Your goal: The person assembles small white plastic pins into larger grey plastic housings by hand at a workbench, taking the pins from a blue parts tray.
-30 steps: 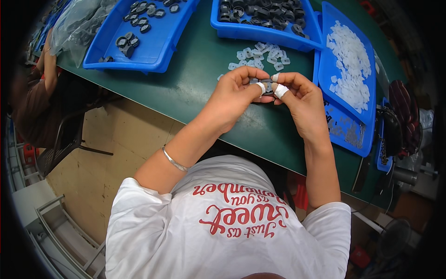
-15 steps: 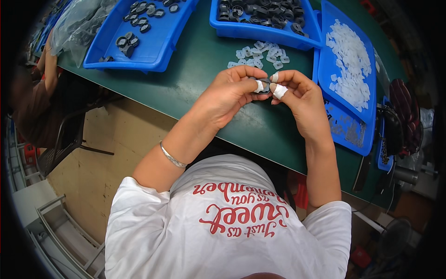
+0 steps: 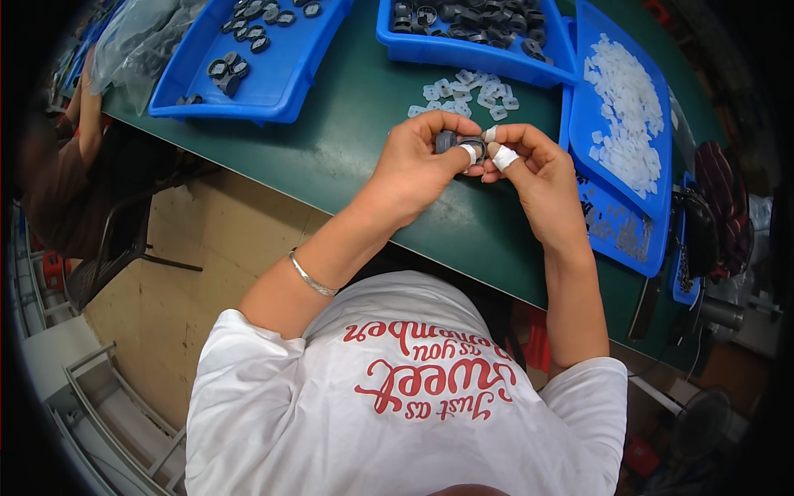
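Note:
Over the green table's front part, my left hand grips a dark grey round plastic part between thumb and fingers. The part looks ring-like, and the fingers cover much of it. My right hand meets it from the right, thumb and forefinger closed at its right edge. Whether a smaller piece sits between those fingertips is hidden. White tape wraps both thumbs and the right forefinger tip. Just beyond the hands lies a loose group of translucent white plastic pieces.
A blue tray at far left holds several dark round parts. Another blue tray at the back is heaped with them. On the right, a blue tray of white pieces overlaps a lower tray of small dark bits. Someone's arm shows at far left.
My left hand has shifted slightly right and turned, and more of the dark grey part now shows between its fingers. My right hand has barely moved.

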A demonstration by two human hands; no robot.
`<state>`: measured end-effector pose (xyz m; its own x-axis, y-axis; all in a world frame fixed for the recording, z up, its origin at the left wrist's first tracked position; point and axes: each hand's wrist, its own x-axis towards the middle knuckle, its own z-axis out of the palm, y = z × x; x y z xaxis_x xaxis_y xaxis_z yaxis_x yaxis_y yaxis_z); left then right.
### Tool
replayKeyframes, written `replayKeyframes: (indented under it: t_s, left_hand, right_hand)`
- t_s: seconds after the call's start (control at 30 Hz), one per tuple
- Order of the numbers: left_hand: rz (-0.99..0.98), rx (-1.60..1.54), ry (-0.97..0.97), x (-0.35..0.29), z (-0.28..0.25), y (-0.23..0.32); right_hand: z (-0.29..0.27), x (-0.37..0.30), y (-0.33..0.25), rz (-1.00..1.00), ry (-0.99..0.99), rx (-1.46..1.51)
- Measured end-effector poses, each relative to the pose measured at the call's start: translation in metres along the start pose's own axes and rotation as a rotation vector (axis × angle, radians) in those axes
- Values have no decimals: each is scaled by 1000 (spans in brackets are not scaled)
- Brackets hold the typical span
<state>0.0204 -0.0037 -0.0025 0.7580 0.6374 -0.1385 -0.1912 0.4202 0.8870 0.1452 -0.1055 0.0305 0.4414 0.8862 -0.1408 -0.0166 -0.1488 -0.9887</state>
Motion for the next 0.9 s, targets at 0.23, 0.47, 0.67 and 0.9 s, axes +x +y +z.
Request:
replayKeyframes:
  t_s: [0.23, 0.47, 0.67, 0.9]
  left_hand:
    - [44, 160, 28, -2, 1, -1]
    - [-85, 113, -98, -3, -8, 9]
    - [62, 370, -36, -2, -12, 3]
    - [-72, 294, -121, -1, -10, 14]
  right_hand:
    - [-1, 1, 1, 21, -2, 33]
    - [0, 1, 0, 31, 20, -6]
    - [3, 2, 6, 40, -33, -10]
    - [4, 0, 4, 43, -11, -58]
